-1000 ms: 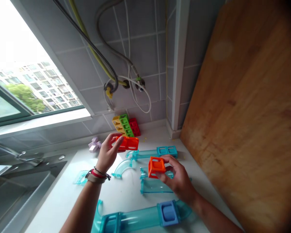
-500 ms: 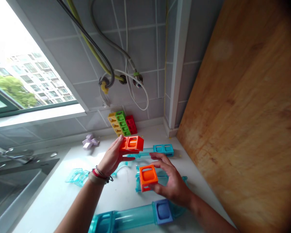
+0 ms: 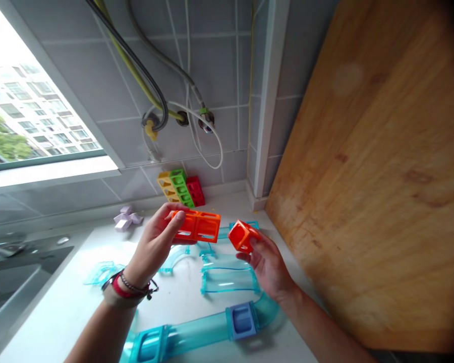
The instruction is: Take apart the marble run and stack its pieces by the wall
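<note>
My left hand (image 3: 159,236) is closed around a row of joined orange blocks (image 3: 207,227) with open windows in their sides. Facing it, my right hand (image 3: 267,259) grips a single orange cube block (image 3: 241,235), tilted with a corner toward the row. A small gap separates the two orange pieces, both held above the white counter (image 3: 185,297). Beneath them lie clear teal half-tubes (image 3: 230,280) and a curved teal piece (image 3: 176,257). Nearer me is a teal tube (image 3: 199,333) fitted with a blue square block (image 3: 243,320).
Yellow, green (image 3: 181,187) and red block rows lean against the tiled wall. A pale purple block cluster (image 3: 126,219) sits at the left back, near the metal sink (image 3: 18,297). A large wooden board (image 3: 366,166) stands at right. Hoses (image 3: 151,85) hang on the wall.
My right hand has lifted the orange cube up toward the row and turned it. My left hand has rotated the row, its thumb now across the front. The view has shifted slightly right.
</note>
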`<state>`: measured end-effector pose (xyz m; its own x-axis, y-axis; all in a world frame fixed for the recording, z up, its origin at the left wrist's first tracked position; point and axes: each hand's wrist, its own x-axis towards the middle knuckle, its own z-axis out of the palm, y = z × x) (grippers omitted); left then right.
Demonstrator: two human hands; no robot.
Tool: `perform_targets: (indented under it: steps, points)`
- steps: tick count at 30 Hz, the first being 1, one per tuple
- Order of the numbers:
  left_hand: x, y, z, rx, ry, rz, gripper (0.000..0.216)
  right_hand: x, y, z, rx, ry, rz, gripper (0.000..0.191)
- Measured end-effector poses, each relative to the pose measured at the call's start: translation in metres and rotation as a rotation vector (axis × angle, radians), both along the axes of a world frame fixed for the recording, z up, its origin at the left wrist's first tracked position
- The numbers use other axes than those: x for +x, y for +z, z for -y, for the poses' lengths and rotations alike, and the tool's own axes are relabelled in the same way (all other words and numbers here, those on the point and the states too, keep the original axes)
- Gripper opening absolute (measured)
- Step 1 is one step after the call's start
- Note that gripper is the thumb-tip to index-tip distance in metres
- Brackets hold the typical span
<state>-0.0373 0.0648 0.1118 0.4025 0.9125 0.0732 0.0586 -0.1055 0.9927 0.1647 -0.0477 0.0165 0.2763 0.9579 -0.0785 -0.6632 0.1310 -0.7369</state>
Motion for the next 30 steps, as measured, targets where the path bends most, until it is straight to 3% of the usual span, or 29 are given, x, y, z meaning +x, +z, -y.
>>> perform_targets:
  steps: [13, 30]
  points:
    - [0.0032, -0.0037, 0.0007, 0.036, 0.005, -0.069, 0.042, 0.0, 0.0016, -0.0008, -0.051, -0.044, 0.076, 0.036]
    - [0.0059, -0.0049, 0.0041, 0.169, -0.073, -0.108, 0.032, -0.0009, 0.0017, -0.0001, 0.019, -0.045, 0.145, 0.038]
